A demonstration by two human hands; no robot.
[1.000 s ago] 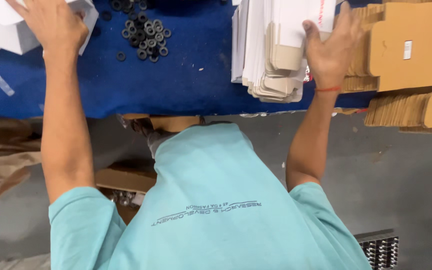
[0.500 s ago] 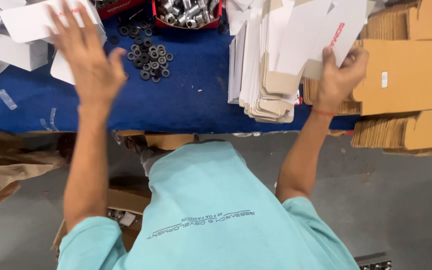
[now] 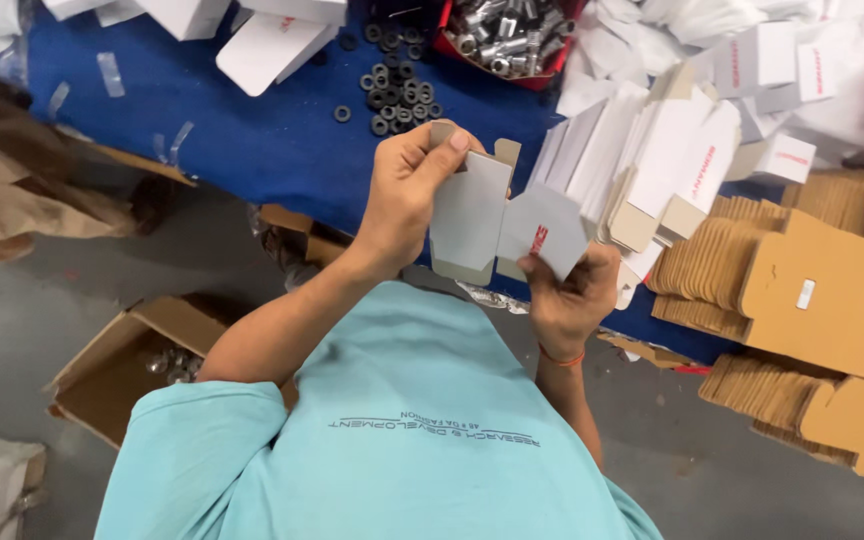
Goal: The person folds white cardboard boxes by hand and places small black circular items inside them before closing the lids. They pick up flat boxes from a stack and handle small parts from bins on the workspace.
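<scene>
Both hands hold one flat white carton blank (image 3: 497, 215) in front of my chest, over the near edge of the blue table (image 3: 252, 140). My left hand (image 3: 407, 190) grips its top left flap, thumb and fingers pinching the brown inner edge. My right hand (image 3: 567, 295) holds the lower right flap from below. A stack of flat white carton blanks (image 3: 642, 170) lies on the table just right of the held one. A cluster of black rubber rings (image 3: 397, 90) sits on the blue cloth above my left hand.
A red tray of metal cylinders (image 3: 502, 35) stands at the table's far edge. Folded white boxes (image 3: 272, 40) lie at the far left and far right. Stacks of brown cardboard blanks (image 3: 812, 290) fill the right side. An open brown box (image 3: 117, 365) sits on the floor left.
My right hand lifted one white blank off the stack and brought it toward my chest. My left hand came back from the far left of the table and took hold of the blank's top.
</scene>
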